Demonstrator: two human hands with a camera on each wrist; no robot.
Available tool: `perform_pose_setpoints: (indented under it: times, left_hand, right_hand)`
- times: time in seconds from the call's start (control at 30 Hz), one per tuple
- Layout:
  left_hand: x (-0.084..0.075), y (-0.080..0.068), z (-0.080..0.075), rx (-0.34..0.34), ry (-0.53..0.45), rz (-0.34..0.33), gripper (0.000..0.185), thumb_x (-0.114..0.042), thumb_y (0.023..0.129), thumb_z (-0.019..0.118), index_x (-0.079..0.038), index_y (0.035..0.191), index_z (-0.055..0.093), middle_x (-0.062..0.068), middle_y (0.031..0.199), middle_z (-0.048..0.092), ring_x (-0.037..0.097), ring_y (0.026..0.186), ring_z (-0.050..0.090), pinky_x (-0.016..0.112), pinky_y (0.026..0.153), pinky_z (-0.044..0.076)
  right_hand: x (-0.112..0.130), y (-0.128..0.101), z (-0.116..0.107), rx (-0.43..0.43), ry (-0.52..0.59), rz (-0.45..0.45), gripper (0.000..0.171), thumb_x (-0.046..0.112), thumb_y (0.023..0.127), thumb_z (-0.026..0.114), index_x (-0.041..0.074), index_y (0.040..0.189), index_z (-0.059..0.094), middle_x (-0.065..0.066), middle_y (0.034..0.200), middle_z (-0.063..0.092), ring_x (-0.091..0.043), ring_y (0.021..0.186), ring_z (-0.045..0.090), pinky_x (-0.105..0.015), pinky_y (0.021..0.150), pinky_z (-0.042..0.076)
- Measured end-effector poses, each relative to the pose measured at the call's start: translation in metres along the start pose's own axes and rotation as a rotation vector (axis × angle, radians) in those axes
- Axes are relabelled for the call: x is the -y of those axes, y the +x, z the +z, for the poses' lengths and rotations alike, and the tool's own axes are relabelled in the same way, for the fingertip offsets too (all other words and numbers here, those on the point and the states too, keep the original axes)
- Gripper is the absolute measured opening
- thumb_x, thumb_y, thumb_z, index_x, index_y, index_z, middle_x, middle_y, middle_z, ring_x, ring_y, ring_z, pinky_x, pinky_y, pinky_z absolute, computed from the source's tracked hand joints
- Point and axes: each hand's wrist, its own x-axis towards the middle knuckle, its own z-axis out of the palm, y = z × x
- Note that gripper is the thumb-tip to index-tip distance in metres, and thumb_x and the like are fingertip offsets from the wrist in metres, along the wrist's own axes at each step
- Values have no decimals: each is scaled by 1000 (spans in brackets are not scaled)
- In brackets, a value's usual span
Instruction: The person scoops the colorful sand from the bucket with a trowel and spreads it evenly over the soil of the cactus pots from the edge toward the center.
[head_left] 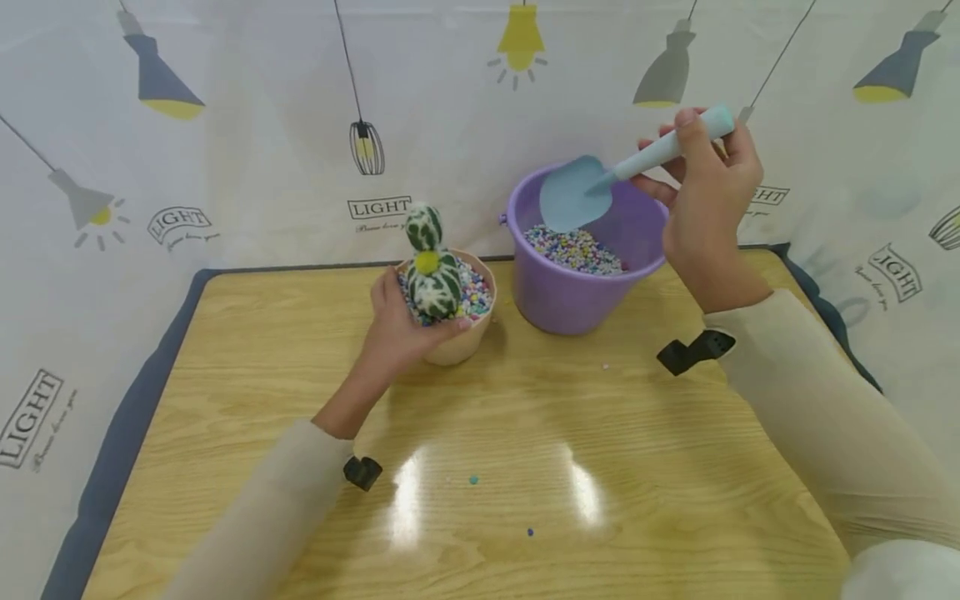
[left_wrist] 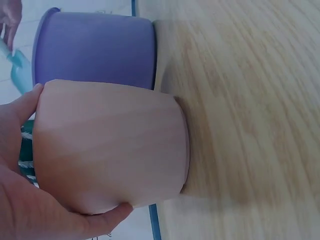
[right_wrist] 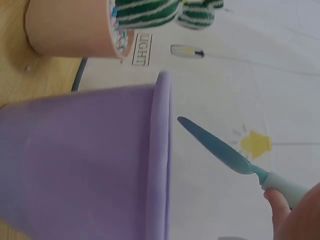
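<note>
A small cactus with a yellow spot stands upright in a peach flower pot, among multicoloured beads. My left hand grips this pot at its rim; in the left wrist view, thumb and fingers lie around its rim side. Held by the handle in my right hand, a light blue toy shovel hangs over the purple bucket. The shovel's blade looks bare and, in the right wrist view, sits above the bucket's rim. Inside the bucket lies a heap of small coloured beads.
The wooden table carries a few stray beads, including a teal bead and a dark blue bead. Behind bucket and pot rises a white cloth backdrop printed with lamps. At the lower right shows a pale rounded object.
</note>
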Motion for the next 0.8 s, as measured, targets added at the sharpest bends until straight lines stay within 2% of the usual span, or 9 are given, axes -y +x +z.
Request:
perform_pose_setpoints:
  times: [0.27, 0.5, 0.63, 0.8]
  left_hand:
    - [2, 4, -7, 45, 12, 7, 123, -48, 67, 86, -13, 154, 7, 19, 156, 8, 37, 138, 29, 55, 113, 29]
    - [4, 8, -11, 99, 4, 2, 125, -47, 69, 86, -14, 155, 2, 21, 156, 7, 39, 138, 28, 54, 114, 27]
    - [5, 11, -13, 135, 20, 2, 129, -46, 71, 85, -11, 156, -5, 24, 157, 3, 41, 140, 23, 55, 115, 25]
    - [7, 15, -16, 170, 12, 3, 131, -43, 71, 85, -11, 155, -10, 25, 157, 1, 41, 143, 16, 55, 117, 20]
  right_hand:
    - [-3, 21, -19, -76, -39, 67, 27, 15, 83, 78, 6, 105, 64, -14, 97, 63, -30, 82, 72, -43, 59, 57]
    - [-7, 37, -24, -105, -155, 83, 29, 16, 81, 80, 7, 104, 65, -12, 101, 67, -26, 83, 72, -40, 61, 56]
    - [-11, 47, -24, -85, -203, 106, 31, 14, 82, 79, 7, 107, 63, -13, 102, 68, -26, 84, 72, -40, 60, 57]
    - [-20, 58, -23, 1, -239, 113, 31, 13, 84, 76, 7, 110, 60, -13, 102, 68, -26, 87, 72, -38, 60, 58]
